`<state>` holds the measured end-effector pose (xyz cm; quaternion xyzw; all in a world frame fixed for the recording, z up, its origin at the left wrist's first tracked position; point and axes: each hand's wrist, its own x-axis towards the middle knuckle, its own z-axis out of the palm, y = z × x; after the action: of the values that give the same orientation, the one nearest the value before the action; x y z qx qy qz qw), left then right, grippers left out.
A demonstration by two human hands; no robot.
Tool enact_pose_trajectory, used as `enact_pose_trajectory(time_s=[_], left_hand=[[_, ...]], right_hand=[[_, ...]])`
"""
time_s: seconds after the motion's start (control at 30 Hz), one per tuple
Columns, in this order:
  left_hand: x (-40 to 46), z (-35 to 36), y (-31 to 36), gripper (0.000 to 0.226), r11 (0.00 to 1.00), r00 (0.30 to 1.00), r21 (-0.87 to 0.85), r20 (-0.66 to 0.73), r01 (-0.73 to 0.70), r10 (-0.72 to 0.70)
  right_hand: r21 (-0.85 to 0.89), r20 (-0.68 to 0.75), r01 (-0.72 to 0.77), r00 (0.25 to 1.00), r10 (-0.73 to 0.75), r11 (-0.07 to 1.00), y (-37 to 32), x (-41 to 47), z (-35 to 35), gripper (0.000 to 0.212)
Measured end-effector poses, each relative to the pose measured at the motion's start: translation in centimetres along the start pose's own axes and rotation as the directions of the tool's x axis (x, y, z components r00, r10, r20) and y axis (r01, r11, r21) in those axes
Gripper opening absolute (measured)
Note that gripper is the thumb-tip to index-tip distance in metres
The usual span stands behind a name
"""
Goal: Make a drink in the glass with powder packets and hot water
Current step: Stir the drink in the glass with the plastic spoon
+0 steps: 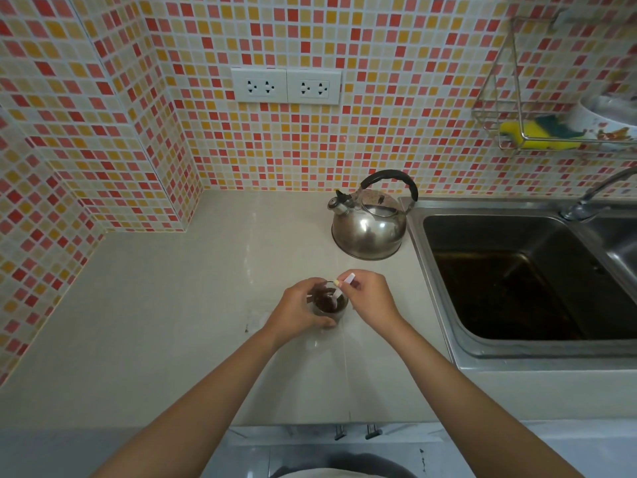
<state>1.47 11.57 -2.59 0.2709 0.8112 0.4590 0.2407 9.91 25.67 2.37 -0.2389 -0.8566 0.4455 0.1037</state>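
We are working at a pale, glossy stone surface (165,305), and we are reading the step in hand as the powder stage: dark brown material is already lying in the small clear drinking glass (327,307), which is standing on the surface just in front of the person, near the middle of the view.

The left hand (299,313) is wrapping its curled fingers around the left side of the glass and steadying it upright. The right hand (370,298) is pinching a slim white item (343,286) between thumb and fingertips and tilting it over the rim, its lower end reaching into the glass. We cannot tell whether this is a stick packet being emptied or a stirrer; it is too small to resolve.

Further back and to the right, the rounded stainless steel kettle with the black arched handle (370,229) is standing well apart from the glass, beside the stainless steel sink (517,270). No water appears to be pouring.

We are judging the next move as follows: finishing with the white item, setting it aside, then freeing the right hand for the kettle handle while the left hand is holding the glass firm against tipping.
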Motion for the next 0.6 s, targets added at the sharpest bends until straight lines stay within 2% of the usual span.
enact_pose_trajectory(time_s=[0.17,0.27,0.33,0.4,0.47,0.6], left_hand=[[0.1,0.0,-0.1,0.084,1.0,1.0,0.002,-0.005,0.013,-0.013],[0.1,0.1,0.0,0.084,1.0,1.0,0.018,-0.005,0.019,-0.019],[0.1,0.1,0.0,0.084,0.999,1.0,0.023,-0.006,0.024,-0.024],[0.1,0.1,0.0,0.082,1.0,1.0,0.02,-0.004,0.016,-0.016],[0.1,0.1,0.0,0.08,1.0,1.0,0.014,-0.001,0.011,-0.011],[0.0,0.1,-0.1,0.084,1.0,1.0,0.007,-0.004,0.021,-0.021]], right_hand=[[0.124,-0.031,-0.172,0.984,0.177,0.977,0.8,0.1,0.9,0.017],[0.108,-0.062,-0.133,0.988,0.14,0.985,0.9,0.0,1.0,0.013],[0.083,-0.086,-0.15,0.984,0.157,0.985,0.9,0.1,1.0,0.018],[0.081,-0.041,-0.157,0.986,0.161,0.984,0.7,0.2,1.2,0.023],[0.08,0.002,-0.126,0.992,0.126,0.989,0.4,0.1,1.3,0.016],[-0.008,-0.071,-0.111,0.991,0.11,0.994,0.6,0.4,0.9,0.019]])
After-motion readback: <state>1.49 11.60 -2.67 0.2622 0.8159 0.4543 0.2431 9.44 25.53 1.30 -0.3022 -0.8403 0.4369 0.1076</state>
